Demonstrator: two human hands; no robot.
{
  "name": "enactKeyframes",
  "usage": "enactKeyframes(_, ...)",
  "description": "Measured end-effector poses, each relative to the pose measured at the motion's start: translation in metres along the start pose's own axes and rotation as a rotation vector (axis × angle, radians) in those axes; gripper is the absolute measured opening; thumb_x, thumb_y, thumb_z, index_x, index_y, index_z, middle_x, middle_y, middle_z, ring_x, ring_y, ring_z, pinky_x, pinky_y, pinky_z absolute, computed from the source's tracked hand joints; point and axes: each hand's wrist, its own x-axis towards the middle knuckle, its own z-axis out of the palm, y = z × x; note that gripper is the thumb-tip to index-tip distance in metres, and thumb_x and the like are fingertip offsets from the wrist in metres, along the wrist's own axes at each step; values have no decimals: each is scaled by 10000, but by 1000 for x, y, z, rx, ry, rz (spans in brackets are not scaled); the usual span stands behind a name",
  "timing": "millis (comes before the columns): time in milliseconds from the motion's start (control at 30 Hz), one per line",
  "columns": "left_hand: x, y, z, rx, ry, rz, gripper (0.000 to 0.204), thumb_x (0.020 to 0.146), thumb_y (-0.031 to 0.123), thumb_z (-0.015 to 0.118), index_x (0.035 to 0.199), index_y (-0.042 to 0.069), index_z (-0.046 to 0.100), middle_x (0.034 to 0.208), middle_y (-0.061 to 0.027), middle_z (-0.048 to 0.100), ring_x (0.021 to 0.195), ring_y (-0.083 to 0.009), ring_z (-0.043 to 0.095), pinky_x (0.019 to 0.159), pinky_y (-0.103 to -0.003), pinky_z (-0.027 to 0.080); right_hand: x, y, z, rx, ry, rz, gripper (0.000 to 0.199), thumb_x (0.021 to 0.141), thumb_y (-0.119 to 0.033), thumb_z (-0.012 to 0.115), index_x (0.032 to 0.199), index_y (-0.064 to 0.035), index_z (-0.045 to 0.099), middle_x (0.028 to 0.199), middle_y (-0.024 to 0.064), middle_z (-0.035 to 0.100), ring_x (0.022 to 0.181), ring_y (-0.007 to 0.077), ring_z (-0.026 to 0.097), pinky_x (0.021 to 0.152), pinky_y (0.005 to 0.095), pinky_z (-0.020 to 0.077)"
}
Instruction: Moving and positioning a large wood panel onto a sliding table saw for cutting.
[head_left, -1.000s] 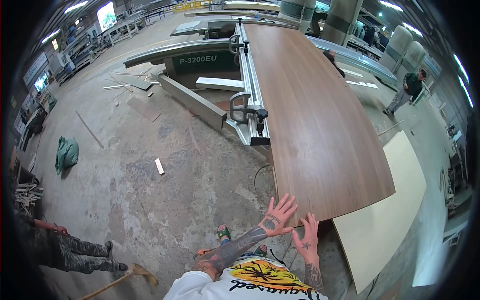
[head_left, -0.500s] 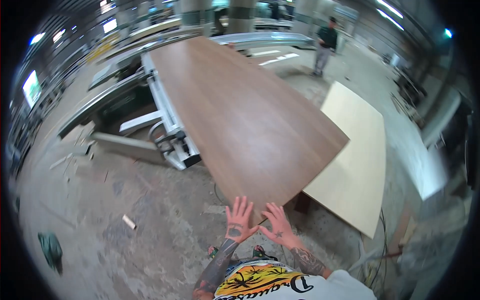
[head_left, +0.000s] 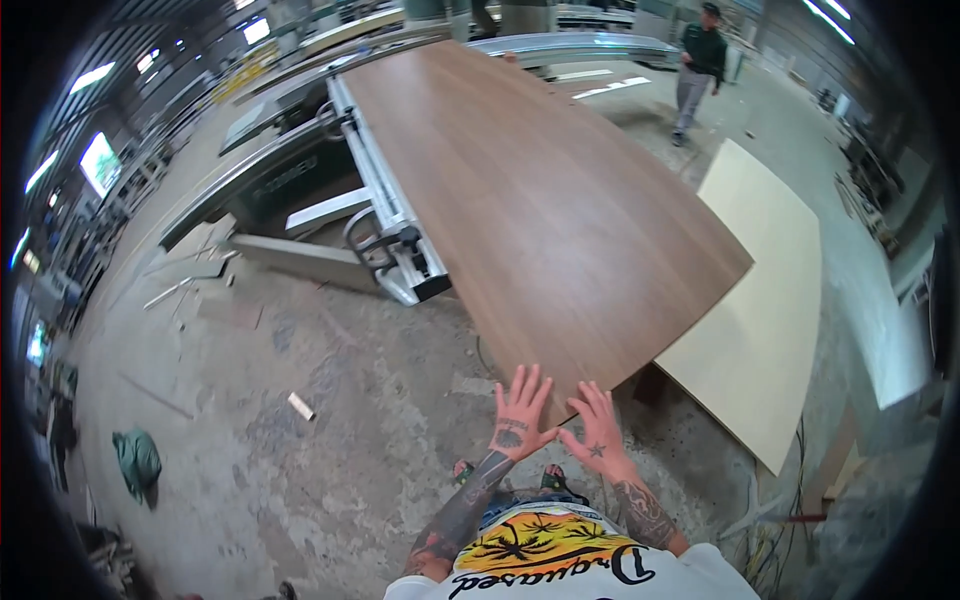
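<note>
A large brown wood-grain panel (head_left: 560, 200) stretches from just in front of me to the far side, lying across a machine with a metal sliding table (head_left: 385, 185). At its near corner rests my left hand (head_left: 521, 415), fingers spread and flat over the panel's edge. Close beside it, my right hand (head_left: 597, 432) touches the same near end with fingers extended. The two thumbs nearly meet at the edge. Neither hand wraps around anything. The undersides of the palms are hidden.
A pale board (head_left: 750, 310) lies to the right, partly under the panel. Another person (head_left: 700, 70) stands at the far right. On the concrete floor are a small wood offcut (head_left: 301, 406) and a green sack (head_left: 137, 462). Cables (head_left: 790, 500) run along the lower right.
The view has shifted, so the panel and machine appear farther right and higher. My hands keep the same place at the panel's near end. The distant person's pose has changed.
</note>
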Motion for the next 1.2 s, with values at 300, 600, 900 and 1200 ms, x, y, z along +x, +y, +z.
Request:
enactKeyframes(300,0,-1,-1,-13,8,10,953,632,447,766,1422,133,336,1523,-133,199,1422,-345,116,1052,-665,157,1,-3,-1,5,4,29,500,761,-228,692,1190,-33,524,1383,192,380,1335,371,293,1118,507,197)
enactKeyframes(600,1,-1,-1,-18,-6,13,944,641,444,762,1421,126,337,1525,-141,187,1420,-357,111,1053,-663,158,2,-3,0,8,8,47,511,750,-224,685,1196,-43,510,1395,180,368,1349,368,273,1121,514,183)
enactKeyframes(900,1,-1,-1,-21,1,11,939,644,433,764,1422,129,335,1526,-137,188,1419,-355,116,1055,-657,164,1,-1,3,1,6,38,518,753,-231,683,1202,-41,506,1398,178,358,1349,370,269,1121,513,186)
enactKeyframes(1200,1,0,-4,-55,13,4,942,643,417,769,1423,126,329,1531,-123,167,1429,-328,86,1050,-670,153,2,-2,3,-5,4,20,516,743,-220,693,1191,-40,511,1392,182,362,1337,378,280,1114,519,194)
